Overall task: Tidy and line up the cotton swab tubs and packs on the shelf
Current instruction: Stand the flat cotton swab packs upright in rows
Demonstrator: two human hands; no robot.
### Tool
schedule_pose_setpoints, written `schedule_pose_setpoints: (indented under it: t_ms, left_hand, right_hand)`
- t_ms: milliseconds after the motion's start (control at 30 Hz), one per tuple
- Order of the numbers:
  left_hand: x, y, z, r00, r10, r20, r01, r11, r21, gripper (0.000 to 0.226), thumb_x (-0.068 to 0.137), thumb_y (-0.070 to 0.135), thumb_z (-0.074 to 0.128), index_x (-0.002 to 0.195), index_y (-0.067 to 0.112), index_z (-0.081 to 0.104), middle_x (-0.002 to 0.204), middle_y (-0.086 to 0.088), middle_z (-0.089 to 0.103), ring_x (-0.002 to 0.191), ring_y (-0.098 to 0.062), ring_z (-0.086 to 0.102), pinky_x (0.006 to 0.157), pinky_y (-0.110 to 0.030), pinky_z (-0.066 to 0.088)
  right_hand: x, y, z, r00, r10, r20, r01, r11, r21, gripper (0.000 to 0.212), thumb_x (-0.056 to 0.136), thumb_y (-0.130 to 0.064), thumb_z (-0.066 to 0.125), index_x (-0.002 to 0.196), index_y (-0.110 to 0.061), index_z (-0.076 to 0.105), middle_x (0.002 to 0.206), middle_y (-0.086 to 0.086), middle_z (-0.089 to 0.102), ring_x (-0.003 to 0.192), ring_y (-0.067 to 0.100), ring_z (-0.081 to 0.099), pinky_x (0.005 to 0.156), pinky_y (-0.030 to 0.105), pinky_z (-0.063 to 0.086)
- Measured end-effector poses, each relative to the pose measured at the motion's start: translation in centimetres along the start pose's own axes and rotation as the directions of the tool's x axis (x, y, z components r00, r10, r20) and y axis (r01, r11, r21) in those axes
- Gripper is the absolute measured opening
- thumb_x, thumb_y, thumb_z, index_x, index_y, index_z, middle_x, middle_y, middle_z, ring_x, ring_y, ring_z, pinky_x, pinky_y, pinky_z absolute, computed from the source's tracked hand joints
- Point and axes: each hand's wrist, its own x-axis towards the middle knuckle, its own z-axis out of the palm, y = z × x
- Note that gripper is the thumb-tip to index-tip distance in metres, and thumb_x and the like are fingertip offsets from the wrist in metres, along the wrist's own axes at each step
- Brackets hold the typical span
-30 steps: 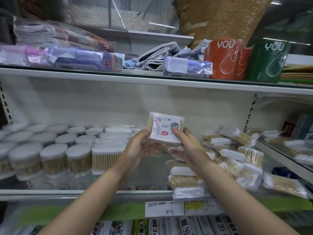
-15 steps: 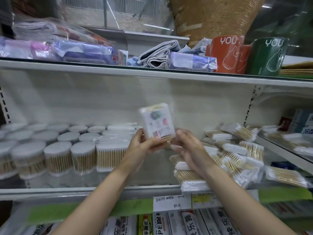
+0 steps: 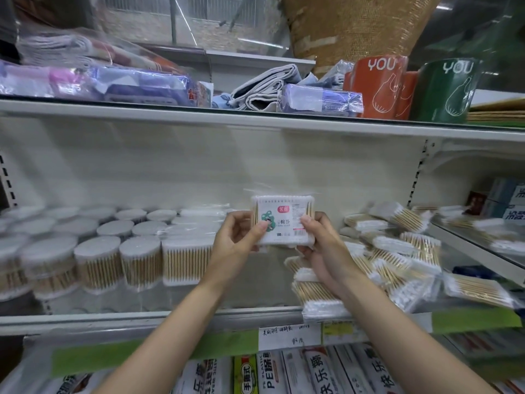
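Pack (image 3: 283, 220) of swabs sits upright at frame centre above the shelf (image 3: 142, 319), pinched between your left hand (image 3: 237, 243) and right hand (image 3: 318, 245); tubs (image 3: 99, 260) line the left, loose packs (image 3: 397, 251) right.

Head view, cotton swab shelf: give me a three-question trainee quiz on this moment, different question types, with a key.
1. True or false: the swab pack lies flat on the shelf.
2. What holds the swab pack? A) left hand only B) right hand only C) both hands
3. Fill in: the round tubs stand to the ___ of the hands, the loose packs on the other side.

Key: 1 false; 2 C; 3 left.
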Motion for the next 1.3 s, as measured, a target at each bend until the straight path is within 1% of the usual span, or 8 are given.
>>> schedule_pose_setpoints:
  t_ms: [167, 400, 567, 800, 900, 1033, 1167, 1300]
  left_hand:
    - [0.1, 0.9, 0.7, 0.981, 0.112, -0.160, -0.074, 0.972, 0.224, 0.029, 0.079, 0.020, 0.073, 0.096, 0.021, 0.050, 0.097, 0.002, 0.054, 0.079, -0.008, 0.053, 0.072, -0.021, 0.047]
    - [0.8, 3.2, 1.1, 0.996, -0.045, 0.071, 0.028, 0.974, 0.226, 0.034, 0.084, 0.039, 0.064, 0.113, 0.021, 0.054, 0.103, 0.009, 0.064, 0.095, -0.005, 0.061, 0.072, -0.011, 0.048]
    - [0.7, 2.5, -0.4, 0.974, -0.186, 0.127, 0.186, 0.982, 0.008, 0.025, 0.094, 0.027, 0.051, 0.110, 0.013, 0.064, 0.108, -0.004, 0.070, 0.107, -0.021, 0.063, 0.095, -0.038, 0.048]
    - [0.5, 2.2, -1.7, 0.957, -0.142, 0.254, 0.208, 0.944, -0.256, 0.034, 0.088, 0.004, 0.049, 0.122, -0.001, 0.049, 0.112, -0.013, 0.065, 0.104, -0.023, 0.063, 0.090, -0.032, 0.052]
    - [0.4, 2.1, -1.7, 0.964, -0.093, 0.248, 0.158, 0.954, -0.256, 0.027, 0.087, -0.006, 0.048, 0.112, 0.006, 0.049, 0.100, -0.005, 0.069, 0.098, -0.019, 0.066, 0.084, -0.028, 0.053]
    - [0.6, 2.1, -1.4, 0.986, -0.051, 0.156, 0.074, 0.987, -0.141, 0.030, 0.087, 0.000, 0.058, 0.114, 0.007, 0.047, 0.111, -0.008, 0.066, 0.107, -0.020, 0.062, 0.089, -0.029, 0.049]
    - [0.4, 2.5, -1.3, 0.967, -0.009, 0.255, 0.013, 1.000, -0.011, 0.053, 0.071, 0.017, 0.065, 0.122, 0.025, 0.051, 0.130, 0.007, 0.053, 0.115, -0.003, 0.054, 0.082, -0.019, 0.049]
    - [1.2, 3.9, -1.3, 0.967, 0.063, 0.246, -0.153, 0.916, 0.370, 0.031, 0.087, 0.022, 0.062, 0.113, 0.038, 0.059, 0.131, 0.014, 0.041, 0.117, 0.001, 0.046, 0.092, -0.019, 0.044]
  right_hand:
    - [0.2, -0.7, -0.2, 0.998, -0.055, -0.027, 0.051, 0.989, -0.139, 0.010, 0.090, -0.022, 0.056, 0.091, -0.015, 0.048, 0.088, 0.003, 0.071, 0.079, 0.013, 0.069, 0.066, 0.025, 0.053]
    - [0.1, -1.7, 0.5, 0.980, -0.174, 0.095, 0.198, 0.874, -0.445, 0.025, 0.098, -0.029, 0.040, 0.090, -0.026, 0.063, 0.092, -0.007, 0.061, 0.086, 0.002, 0.057, 0.071, 0.019, 0.046]
    - [0.8, -2.2, 0.4, 0.987, -0.149, -0.059, 0.106, 0.881, -0.460, 0.008, 0.090, -0.027, 0.059, 0.098, -0.030, 0.057, 0.099, -0.005, 0.065, 0.091, 0.009, 0.060, 0.071, 0.023, 0.044]
    - [0.7, -1.9, 0.2, 0.989, -0.148, -0.027, 0.125, 0.907, -0.401, 0.021, 0.084, -0.001, 0.064, 0.085, -0.018, 0.052, 0.089, 0.000, 0.059, 0.081, 0.011, 0.057, 0.073, 0.022, 0.050]
    - [0.7, -1.8, 0.6, 0.973, -0.227, -0.042, 0.161, 0.797, -0.582, 0.019, 0.084, -0.007, 0.065, 0.077, -0.021, 0.054, 0.095, -0.003, 0.056, 0.085, 0.009, 0.055, 0.076, 0.016, 0.044]
    - [0.0, -2.2, 1.8, 0.971, -0.231, 0.065, 0.200, 0.627, -0.753, 0.017, 0.083, -0.032, 0.068, 0.097, -0.028, 0.058, 0.109, -0.006, 0.046, 0.093, 0.003, 0.051, 0.066, 0.003, 0.041]
    - [-0.3, -2.0, 2.5, 0.992, -0.064, 0.107, 0.122, 0.676, -0.727, 0.059, 0.074, -0.050, 0.070, 0.125, -0.029, 0.049, 0.118, -0.008, 0.053, 0.107, 0.005, 0.054, 0.085, 0.022, 0.046]
    - [0.7, -3.1, 2.9, 0.993, -0.073, 0.089, 0.115, 0.724, -0.681, 0.009, 0.087, -0.035, 0.062, 0.086, -0.027, 0.060, 0.084, -0.007, 0.067, 0.076, 0.007, 0.060, 0.068, 0.015, 0.045]
